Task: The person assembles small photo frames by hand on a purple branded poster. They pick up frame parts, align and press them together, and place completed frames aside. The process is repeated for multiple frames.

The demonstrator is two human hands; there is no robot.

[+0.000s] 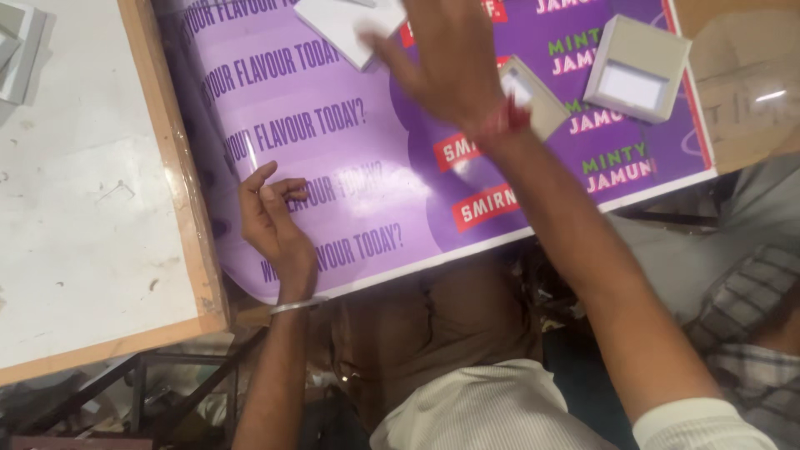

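The white flat box (346, 25) lies at the far edge of the purple printed sheet (333, 142) on the worktop (75, 208), just beyond the right hand (442, 62), whose spread, empty fingers touch or overlap its near corner. The left hand (271, 217), loosely curled and empty, rests on the sheet well short of it.

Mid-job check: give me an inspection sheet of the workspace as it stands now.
Surface: purple printed sheet lies on a wood-edged table; a white board lies beside it.
Job's things: white flat piece under the right fingertips; two small grey boxes, one clear of the hand, one beside the wrist.
Clutter: grey pieces at the far corner.
Grippers: left hand rests, fingers curled, on the sheet; right hand spread open, blurred, reaching forward.
Cables: nothing seen.
Surroundings: metal frame below the table; checked cloth at the side.
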